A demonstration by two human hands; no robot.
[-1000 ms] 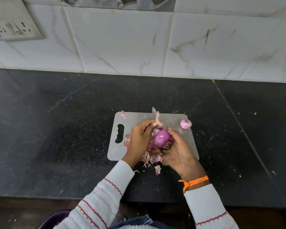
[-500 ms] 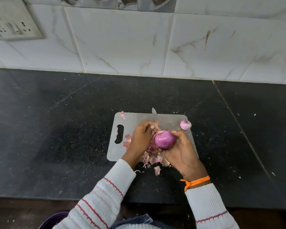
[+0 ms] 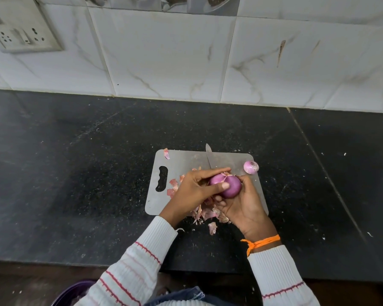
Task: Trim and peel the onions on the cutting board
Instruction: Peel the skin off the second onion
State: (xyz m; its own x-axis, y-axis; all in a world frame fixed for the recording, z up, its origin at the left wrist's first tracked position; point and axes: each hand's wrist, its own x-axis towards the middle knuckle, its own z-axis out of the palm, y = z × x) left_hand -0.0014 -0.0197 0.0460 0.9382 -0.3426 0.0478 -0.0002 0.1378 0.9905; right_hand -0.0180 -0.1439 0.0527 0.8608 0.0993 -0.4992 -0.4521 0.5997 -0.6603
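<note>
We hold the onion (image 3: 227, 186) over the board (image 3: 181, 161), right hand (image 3: 244, 206) cupping it, left hand (image 3: 191, 193) pinching its skin. A knife (image 3: 211, 159) and small onion (image 3: 251, 167) lie behind; peels (image 3: 205, 214) beneath.

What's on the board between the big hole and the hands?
Loose pink onion peels lie on the cutting board between its handle hole and the left hand, as the head view shows.
</note>
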